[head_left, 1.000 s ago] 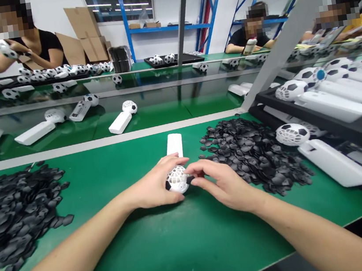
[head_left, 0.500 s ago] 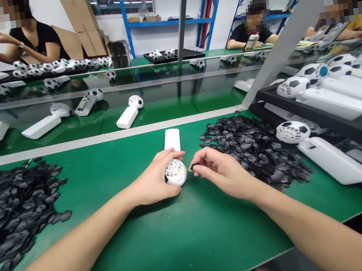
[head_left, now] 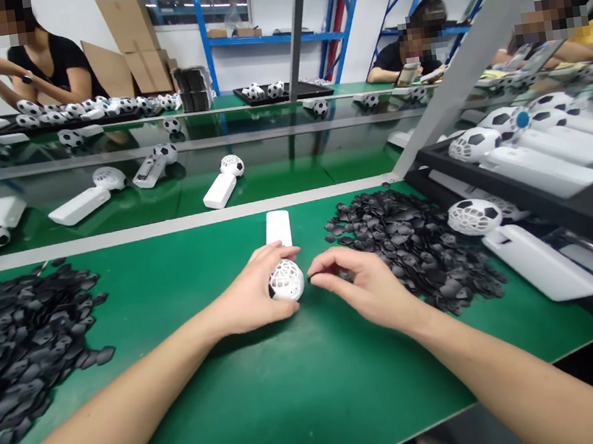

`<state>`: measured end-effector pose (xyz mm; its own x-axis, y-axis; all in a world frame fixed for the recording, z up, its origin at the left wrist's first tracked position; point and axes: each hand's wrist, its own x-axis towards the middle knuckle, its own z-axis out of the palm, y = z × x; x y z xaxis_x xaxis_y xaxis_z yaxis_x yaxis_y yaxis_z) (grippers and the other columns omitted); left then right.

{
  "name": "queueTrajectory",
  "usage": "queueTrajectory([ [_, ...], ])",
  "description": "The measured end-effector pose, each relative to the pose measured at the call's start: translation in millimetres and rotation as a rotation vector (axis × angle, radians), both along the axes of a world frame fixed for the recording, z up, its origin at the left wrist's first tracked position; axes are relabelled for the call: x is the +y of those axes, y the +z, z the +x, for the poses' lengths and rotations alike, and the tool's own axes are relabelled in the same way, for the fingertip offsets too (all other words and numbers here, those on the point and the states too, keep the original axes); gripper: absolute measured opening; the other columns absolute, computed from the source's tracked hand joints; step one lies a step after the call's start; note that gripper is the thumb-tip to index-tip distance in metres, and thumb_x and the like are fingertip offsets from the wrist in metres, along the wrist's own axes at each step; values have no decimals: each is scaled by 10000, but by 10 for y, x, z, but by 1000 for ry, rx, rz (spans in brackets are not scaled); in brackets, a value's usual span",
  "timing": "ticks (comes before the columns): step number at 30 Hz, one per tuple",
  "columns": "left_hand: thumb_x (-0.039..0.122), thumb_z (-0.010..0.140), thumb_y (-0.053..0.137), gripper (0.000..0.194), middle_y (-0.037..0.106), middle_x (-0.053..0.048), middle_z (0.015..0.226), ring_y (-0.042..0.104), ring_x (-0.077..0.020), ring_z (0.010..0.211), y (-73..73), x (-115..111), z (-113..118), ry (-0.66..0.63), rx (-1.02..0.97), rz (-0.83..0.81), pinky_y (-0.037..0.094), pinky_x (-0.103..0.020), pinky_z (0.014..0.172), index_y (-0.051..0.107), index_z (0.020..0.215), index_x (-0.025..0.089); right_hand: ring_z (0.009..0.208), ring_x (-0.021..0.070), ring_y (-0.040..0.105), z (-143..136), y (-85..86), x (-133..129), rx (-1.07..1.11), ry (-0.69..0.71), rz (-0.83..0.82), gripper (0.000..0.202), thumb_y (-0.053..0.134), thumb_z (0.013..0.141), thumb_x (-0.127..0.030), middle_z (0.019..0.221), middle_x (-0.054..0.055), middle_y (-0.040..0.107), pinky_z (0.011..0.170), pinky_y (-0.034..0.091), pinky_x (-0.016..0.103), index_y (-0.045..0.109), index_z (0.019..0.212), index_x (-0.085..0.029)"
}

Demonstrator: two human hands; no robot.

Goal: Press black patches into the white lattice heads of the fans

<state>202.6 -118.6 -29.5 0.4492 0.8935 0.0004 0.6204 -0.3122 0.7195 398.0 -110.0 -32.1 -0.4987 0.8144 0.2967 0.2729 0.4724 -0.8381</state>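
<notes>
My left hand [head_left: 254, 291] is wrapped round the ball-shaped head of a white handheld fan [head_left: 285, 279] styled like a football. Its white grille faces up and toward my right hand, and the flat white handle [head_left: 278, 229] points away from me on the green table. A dark patch shows on the ball beside my left fingers. Just right of the ball, my right hand [head_left: 362, 282] pinches a small black panel piece [head_left: 311, 275] between thumb and fingertips. A small gap separates this piece from the ball.
Heaps of black panel pieces lie at left [head_left: 33, 337] and right [head_left: 414, 243]. A black tray [head_left: 521, 181] with more football fans stands at the right. Beyond a pale rail [head_left: 166, 227], a green conveyor [head_left: 290, 175] carries several fans. Several people sit across from me.
My right hand has turned slightly, its fingers straighter around the black piece and a little closer to the ball. Fans on the conveyor have shifted right. My left hand keeps its hold.
</notes>
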Motion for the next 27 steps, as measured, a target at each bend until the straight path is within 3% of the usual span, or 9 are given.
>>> queueTrajectory([
  [3, 275, 633, 645, 687, 354, -85, 1356, 231, -265, 1301, 8, 0, -4, -1, -8, -8, 246, -423, 1067, 381, 1260, 177, 728, 138, 536, -72, -59, -23, 47, 61, -209, 50, 578, 799, -227, 788, 11, 579, 678, 439, 263, 583, 787, -178],
  [9, 295, 677, 632, 628, 351, -84, 1357, 224, -257, 1304, -1, 3, -25, -11, -27, -13, 239, -430, 1067, 387, 1245, 187, 737, 132, 513, -125, -185, 36, 78, 57, -228, 53, 607, 775, -226, 813, 12, 530, 679, 429, 265, 593, 784, -175],
  [12, 294, 690, 627, 612, 349, -77, 1356, 209, -252, 1310, -8, 9, -40, -30, -34, -6, 231, -432, 1071, 382, 1243, 198, 730, 128, 519, -128, -184, 46, 62, 64, -182, 13, 610, 777, -184, 782, -2, 557, 686, 422, 260, 600, 783, -180],
  [17, 320, 746, 584, 581, 313, -68, 1377, 197, -232, 1316, -19, 22, -81, -80, -58, -9, 223, -419, 1077, 348, 1267, 216, 734, 129, 516, -156, -174, 5, 50, 29, 34, 68, 600, 788, -124, 750, -8, 582, 700, 411, 259, 607, 760, -186],
  [21, 297, 763, 565, 582, 300, -65, 1388, 163, -217, 1327, -30, 25, -98, -124, -58, 9, 207, -412, 1086, 321, 1284, 212, 763, 135, 521, -176, -196, -10, 59, 18, 59, 74, 600, 791, -123, 782, 0, 574, 711, 421, 265, 618, 787, -195],
  [27, 269, 727, 597, 581, 324, -80, 1373, 176, -232, 1321, -23, 18, -62, -79, -81, -7, 213, -428, 1079, 356, 1251, 199, 793, 144, 508, -219, -194, -7, 61, 33, 54, 72, 579, 804, -139, 788, 8, 537, 738, 419, 278, 615, 789, -199],
])
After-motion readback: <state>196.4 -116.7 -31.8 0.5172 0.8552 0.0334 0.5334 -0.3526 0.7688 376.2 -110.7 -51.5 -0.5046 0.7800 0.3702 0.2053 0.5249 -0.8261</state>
